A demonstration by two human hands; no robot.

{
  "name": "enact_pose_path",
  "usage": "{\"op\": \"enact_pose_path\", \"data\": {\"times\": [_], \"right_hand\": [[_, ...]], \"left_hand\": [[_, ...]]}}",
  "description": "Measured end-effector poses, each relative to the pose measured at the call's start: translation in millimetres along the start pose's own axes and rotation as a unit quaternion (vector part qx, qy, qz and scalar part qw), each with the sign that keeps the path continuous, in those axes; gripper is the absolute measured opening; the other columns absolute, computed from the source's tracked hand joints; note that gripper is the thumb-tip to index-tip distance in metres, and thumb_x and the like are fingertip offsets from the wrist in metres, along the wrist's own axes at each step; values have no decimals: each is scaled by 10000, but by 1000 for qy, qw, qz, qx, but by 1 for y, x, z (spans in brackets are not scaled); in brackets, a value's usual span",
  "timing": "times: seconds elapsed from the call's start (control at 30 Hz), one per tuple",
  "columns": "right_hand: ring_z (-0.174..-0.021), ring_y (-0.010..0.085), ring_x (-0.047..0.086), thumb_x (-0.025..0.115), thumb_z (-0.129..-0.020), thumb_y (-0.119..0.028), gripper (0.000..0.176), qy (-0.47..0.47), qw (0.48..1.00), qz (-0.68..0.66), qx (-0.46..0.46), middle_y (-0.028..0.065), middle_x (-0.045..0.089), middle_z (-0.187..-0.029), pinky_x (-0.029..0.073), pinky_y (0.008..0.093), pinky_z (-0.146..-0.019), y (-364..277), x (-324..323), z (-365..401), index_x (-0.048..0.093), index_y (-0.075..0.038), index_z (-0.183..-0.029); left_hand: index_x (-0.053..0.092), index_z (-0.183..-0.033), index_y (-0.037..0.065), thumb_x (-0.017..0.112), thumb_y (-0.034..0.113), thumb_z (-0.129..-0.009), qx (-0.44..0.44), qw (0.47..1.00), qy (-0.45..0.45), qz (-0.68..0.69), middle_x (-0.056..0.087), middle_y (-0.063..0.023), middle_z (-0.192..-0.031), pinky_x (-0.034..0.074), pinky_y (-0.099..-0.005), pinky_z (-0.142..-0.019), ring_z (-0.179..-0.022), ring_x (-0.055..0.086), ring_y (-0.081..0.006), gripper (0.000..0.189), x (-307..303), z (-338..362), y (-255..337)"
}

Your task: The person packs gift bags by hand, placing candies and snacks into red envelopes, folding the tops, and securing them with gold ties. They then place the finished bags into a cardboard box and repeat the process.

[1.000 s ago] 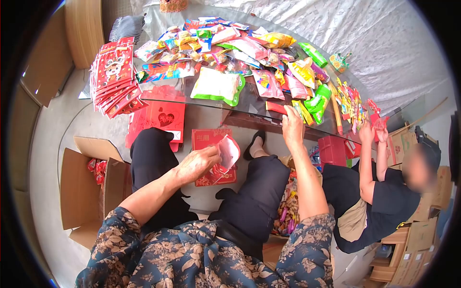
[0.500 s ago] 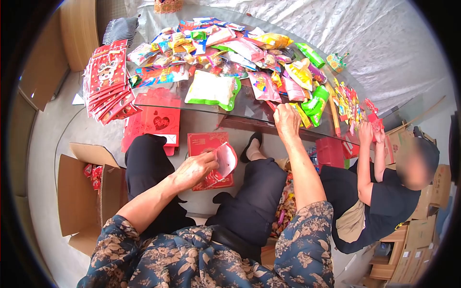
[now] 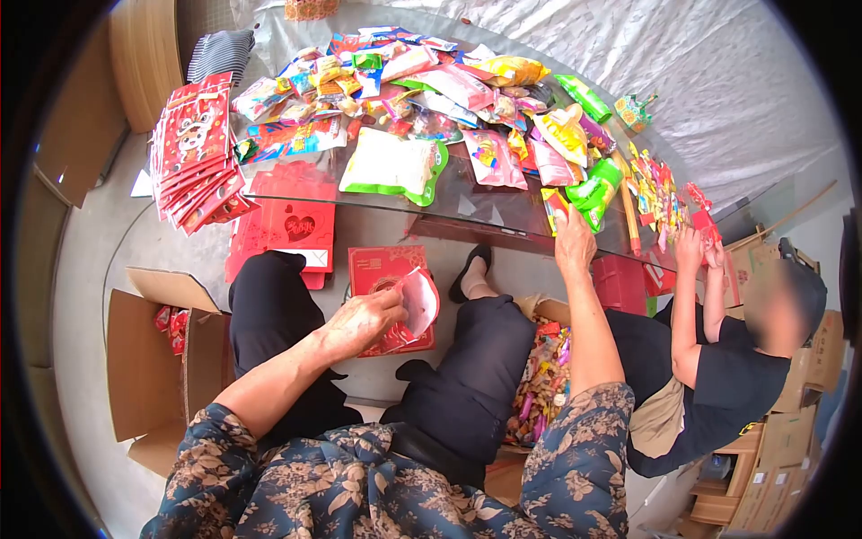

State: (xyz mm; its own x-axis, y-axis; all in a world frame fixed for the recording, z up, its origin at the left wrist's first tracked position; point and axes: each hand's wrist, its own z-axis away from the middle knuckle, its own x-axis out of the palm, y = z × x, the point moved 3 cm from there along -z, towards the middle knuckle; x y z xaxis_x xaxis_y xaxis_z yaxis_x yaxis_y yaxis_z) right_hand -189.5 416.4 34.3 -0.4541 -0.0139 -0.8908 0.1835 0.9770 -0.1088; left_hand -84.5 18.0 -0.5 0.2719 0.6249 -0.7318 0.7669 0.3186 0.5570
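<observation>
The left hand [image 3: 366, 316] pinches a red pouch [image 3: 421, 305], open mouth slanting toward the glass table's [image 3: 460, 194] near edge; there the right hand [image 3: 575, 241] meets a shiny packet [image 3: 551, 205], grip unclear.

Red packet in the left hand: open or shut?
Open: the red packet's mouth gapes, showing its pale inside, while the left hand grips its side. Whether anything lies deeper, I cannot tell.

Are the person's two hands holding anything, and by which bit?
The left hand holds an open red packet by the edge beside its mouth. The right hand is at a yellow-and-red packet; I can't tell whether it grips it.
</observation>
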Motion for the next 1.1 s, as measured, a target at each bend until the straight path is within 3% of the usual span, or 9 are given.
{"op": "enact_pose_path", "data": {"times": [0.1, 0.13, 0.23, 0.27, 0.47, 0.77, 0.87, 0.97, 1.1], "right_hand": [[-1214, 327, 527, 520, -963, -417, 521, 12, 995, 93, -43, 175, 574, -1303, 436, 460, -964, -10, 5, 12, 559, -9, -1283], [-1251, 311, 480, 575, -942, -360, 484, 4, 997, 75, -35, 138, 542, -1339, 414, 462, -986, -7, 11, 13, 550, -27, -1292], [-1183, 305, 516, 645, -898, -286, 461, 16, 995, 50, -81, 121, 578, -1269, 424, 456, -968, -3, 13, 12, 565, -47, -1284], [-1116, 296, 538, 696, -851, -202, 444, 44, 994, 38, -91, 98, 603, -1170, 442, 446, -929, -4, 12, 13, 591, -68, -1262], [-986, 321, 593, 718, -829, -158, 380, 34, 998, 12, -60, 125, 620, -983, 479, 447, -839, -7, 9, 5, 644, -71, -1191], [-899, 343, 674, 743, -787, -238, 242, -92, 981, -94, 142, 181, 706, -924, 516, 449, -806, 8, 22, -23, 725, -103, -987], [-862, 339, 691, 732, -761, -246, 217, -132, 973, -103, 161, 180, 720, -879, 522, 442, -787, 13, 28, -30, 739, -98, -920], [-737, 231, 677, 716, -705, -130, 264, -164, 963, -135, 167, 121, 703, -787, 506, 366, -707, 23, 40, -36, 721, -27, -949], [-737, 234, 672, 724, -710, -136, 236, -155, 968, -122, 152, 121, 692, -773, 503, 380, -709, 27, 48, -38, 708, -20, -915]], "left_hand": [[626, -935, 30, 597, -5, -766, -3, 1000, -3, 0, 562, -114, -888, 516, -409, -688, -841, 614, -307, 175, 1, -1, 0], [626, -937, 30, 595, -6, -766, -2, 1000, -3, 1, 562, -114, -890, 515, -410, -692, -844, 614, -308, 177, 2, -1, 0], [625, -944, 30, 590, -5, -769, -1, 1000, -10, -6, 562, -113, -891, 513, -412, -698, -843, 612, -313, 182, 3, -1, 0], [625, -946, 30, 591, -8, -769, -1, 1000, -10, -3, 562, -113, -891, 514, -411, -697, -841, 611, -312, 184, 2, -2, 1], [625, -943, 28, 602, -22, -768, -3, 1000, 0, -4, 559, -115, -883, 516, -408, -691, -832, 609, -308, 184, 0, -1, 1], [633, -949, 28, 612, -18, -781, -1, 1000, 13, -5, 564, -115, -881, 522, -406, -684, -833, 614, -308, 176, -4, -2, 3], [632, -947, 29, 608, -16, -790, -2, 1000, 16, 0, 564, -116, -882, 522, -409, -686, -835, 614, -312, 165, -3, -2, 2], [631, -943, 31, 607, -12, -794, 0, 1000, 18, 1, 564, -117, -880, 521, -412, -685, -832, 614, -316, 157, -1, -1, 1], [631, -932, 34, 608, -11, -794, -3, 1000, 14, 1, 562, -120, -878, 518, -414, -680, -822, 613, -321, 147, 0, -2, 0]]}}
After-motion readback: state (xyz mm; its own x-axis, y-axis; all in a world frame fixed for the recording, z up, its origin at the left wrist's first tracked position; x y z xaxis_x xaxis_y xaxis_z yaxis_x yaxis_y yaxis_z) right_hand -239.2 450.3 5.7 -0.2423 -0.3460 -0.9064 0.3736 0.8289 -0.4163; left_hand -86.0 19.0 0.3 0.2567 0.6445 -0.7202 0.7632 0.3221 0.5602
